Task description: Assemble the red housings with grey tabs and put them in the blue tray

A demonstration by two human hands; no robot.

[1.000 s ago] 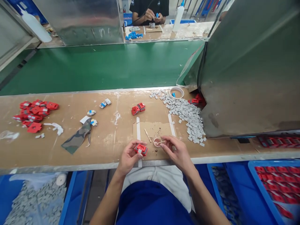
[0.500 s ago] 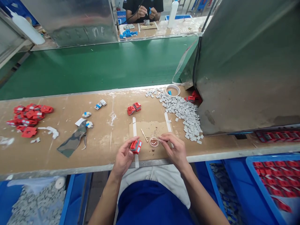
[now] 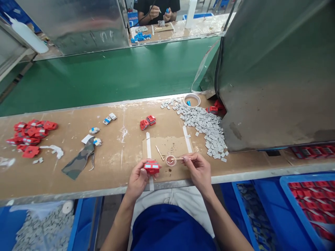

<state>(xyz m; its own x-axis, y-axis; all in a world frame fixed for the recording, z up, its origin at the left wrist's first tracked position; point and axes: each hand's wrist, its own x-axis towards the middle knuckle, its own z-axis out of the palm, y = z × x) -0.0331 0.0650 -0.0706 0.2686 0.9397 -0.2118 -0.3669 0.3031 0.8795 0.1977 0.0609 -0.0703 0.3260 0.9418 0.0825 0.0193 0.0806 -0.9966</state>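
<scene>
My left hand (image 3: pixel 138 177) holds a red toy car part (image 3: pixel 151 167) with pale window patches, just above a white tape strip. Pinched in my right hand (image 3: pixel 199 169) is a thin wooden stick (image 3: pixel 179 159), its tip at the small clear cup (image 3: pixel 171 163) of reddish-brown liquid. The cup stands on a cardboard sheet (image 3: pixel 154 143) taped to the table. A second short stick (image 3: pixel 159 152) lies left of the cup. Two red parts (image 3: pixel 148 122) sit behind the cardboard.
Small grey tiles (image 3: pixel 206 125) are heaped at the right, beside a tape roll (image 3: pixel 192 100). Red parts (image 3: pixel 31 134) and a camouflage cloth (image 3: pixel 80 159) lie left. A green belt (image 3: pixel 117 76) runs behind the table. A metal panel (image 3: pixel 274 76) rises right. A person's hands (image 3: pixel 162 14) work across.
My left hand has turned the red part so its pale windows face me more squarely. My right hand has shifted slightly right and down, and the stick now lies nearly level.
</scene>
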